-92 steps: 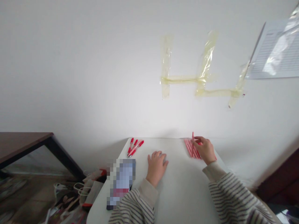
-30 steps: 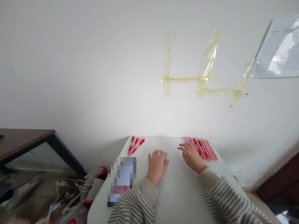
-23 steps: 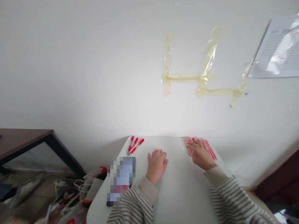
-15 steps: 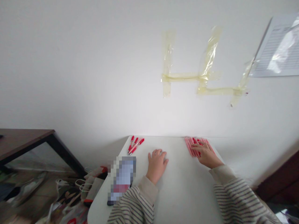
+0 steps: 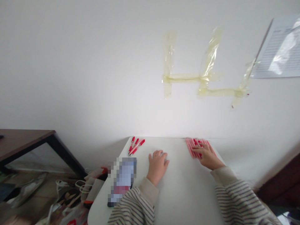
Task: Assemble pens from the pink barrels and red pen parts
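My left hand (image 5: 157, 166) lies palm down on the white table (image 5: 182, 187), fingers spread, holding nothing I can see. To its right, my right hand (image 5: 206, 155) reaches over a row of pink and red pens (image 5: 190, 147) near the table's back edge. Its fingers are stretched out and touch or hover just above the pens; the contact is hard to make out. Part of the row is hidden under that hand. At the back left corner, several red-and-pink pens (image 5: 134, 145) lie loosely together, apart from my left hand.
A pixelated phone (image 5: 123, 178) lies along the table's left side, next to my left sleeve. Behind the table rises a white wall (image 5: 93, 78) with yellowed tape (image 5: 185, 77). A dark-framed desk (image 5: 25, 140) stands at left, with bags and clutter (image 5: 77, 200) on the floor below.
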